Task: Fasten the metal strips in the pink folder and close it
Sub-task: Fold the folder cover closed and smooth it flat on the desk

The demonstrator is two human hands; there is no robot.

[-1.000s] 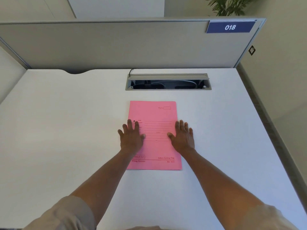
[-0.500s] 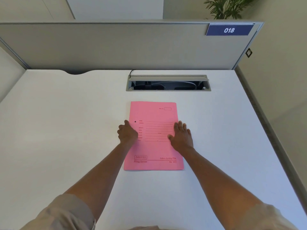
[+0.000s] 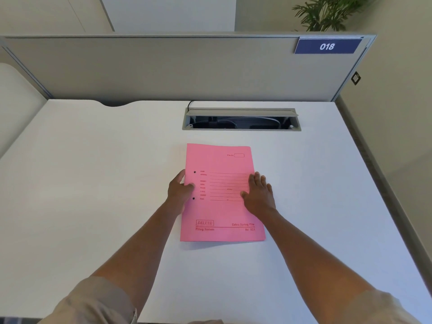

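Note:
The pink folder (image 3: 222, 211) lies closed on the white desk (image 3: 93, 183), printed cover up, spine to the left. Two small dark holes (image 3: 194, 171) show near the spine. The metal strips are hidden inside. My left hand (image 3: 178, 190) is at the folder's left edge, fingers curled against the edge and thumb on the cover. Over on the cover's right side, my right hand (image 3: 258, 192) lies flat with its fingers apart, holding nothing.
An open cable tray (image 3: 240, 119) is sunk into the desk just behind the folder. A grey partition (image 3: 163, 66) with a blue "018" label (image 3: 327, 46) closes off the back. The desk's right edge meets a wall. A plant (image 3: 327, 12) stands beyond the partition.
My left hand has slid off the cover to the folder's left edge and curled there. My right hand stays flat on the right side.

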